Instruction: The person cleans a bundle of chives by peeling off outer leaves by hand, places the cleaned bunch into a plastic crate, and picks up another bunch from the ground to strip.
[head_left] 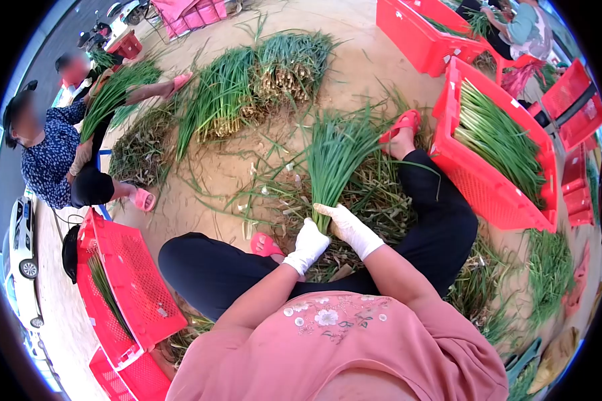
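Note:
A bunch of chives [338, 157] fans out in front of me, its leafy ends pointing away and its lower ends towards my lap. Both my hands wear white gloves. My left hand [308, 246] is closed around the stalks near their lower end. My right hand [349, 229] closes on the same stalks from the other side, its thumb across them. The lowest tips of the stalks are mostly hidden by the gloves. Beneath the bunch, between my legs, lies a heap of trimmed leaves and dry scraps [374, 200].
Several tied chive bunches [274, 73] lie ahead on the ground. On my right stands a red crate [502, 200] of chives; another red crate [425, 43] is beyond it. A red crate [130, 274] stands at left. A seated co-worker [57, 154] holds chives at far left.

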Demonstrator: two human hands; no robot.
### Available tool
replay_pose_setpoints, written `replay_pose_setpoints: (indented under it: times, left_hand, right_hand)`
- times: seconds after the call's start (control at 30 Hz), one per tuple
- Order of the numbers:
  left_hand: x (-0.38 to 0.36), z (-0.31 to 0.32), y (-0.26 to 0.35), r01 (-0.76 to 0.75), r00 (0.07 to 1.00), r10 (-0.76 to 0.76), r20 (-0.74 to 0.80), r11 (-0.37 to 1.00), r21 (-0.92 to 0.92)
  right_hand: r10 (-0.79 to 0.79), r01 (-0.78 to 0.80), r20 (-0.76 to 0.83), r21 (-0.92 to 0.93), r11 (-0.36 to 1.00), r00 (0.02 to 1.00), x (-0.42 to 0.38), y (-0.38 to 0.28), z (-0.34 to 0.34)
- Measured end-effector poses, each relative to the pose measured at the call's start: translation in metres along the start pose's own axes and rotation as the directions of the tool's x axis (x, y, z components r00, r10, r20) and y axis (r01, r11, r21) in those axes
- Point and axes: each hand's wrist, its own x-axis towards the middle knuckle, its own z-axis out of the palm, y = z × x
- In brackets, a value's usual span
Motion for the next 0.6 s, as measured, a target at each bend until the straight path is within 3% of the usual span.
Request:
replay_pose_setpoints:
  times: [0.07, 0.1, 0.13, 0.2, 0.23, 0.37, 0.5, 0.6]
  left_hand:
    - [0.019, 0.015, -0.024, -0.055, 0.959, 0.143, 0.246, 0.942, -0.332]
    - [0.024, 0.023, -0.028, 0.076, 0.941, 0.11, 0.321, 0.854, -0.514]
    - [0.01, -0.005, -0.002, 0.236, 0.855, 0.145, 0.499, 0.747, -0.621]
    - [0.017, -0.008, -0.007, 0.575, 0.721, 0.042, 0.691, 0.519, -0.632]
    - [0.02, -0.007, -0.009, 0.655, 0.674, 0.013, 0.739, 0.453, -0.605]
    - [0.024, -0.004, -0.011, 0.726, 0.596, 0.094, 0.798, 0.362, -0.585]
    - [0.029, 0.007, -0.019, 0.72, 0.611, 0.224, 0.76, 0.242, -0.65]
    - [0.02, -0.003, -0.004, 0.731, 0.603, 0.266, 0.752, 0.192, -0.655]
  right_hand:
    - [0.108, -0.093, -0.07, 0.19, 0.977, 0.992, 0.005, 0.009, -0.021]
    - [0.224, -0.182, -0.162, 0.242, 0.953, 0.961, 0.008, 0.012, -0.028]
    - [0.264, -0.21, -0.226, 0.239, 0.948, 0.938, 0.006, 0.01, -0.03]
    - [0.247, -0.178, -0.231, 0.283, 0.943, 0.941, 0.006, 0.013, -0.038]
    - [0.264, -0.195, -0.202, 0.307, 0.931, 0.943, 0.006, 0.014, -0.043]
    - [0.293, -0.269, -0.162, 0.158, 0.95, 0.942, -0.007, 0.005, -0.037]
    - [0.177, -0.211, -0.287, -0.09, 0.973, 0.941, -0.022, 0.0, -0.035]
    - [0.093, -0.137, -0.392, -0.086, 0.987, 0.915, -0.023, 0.003, -0.037]
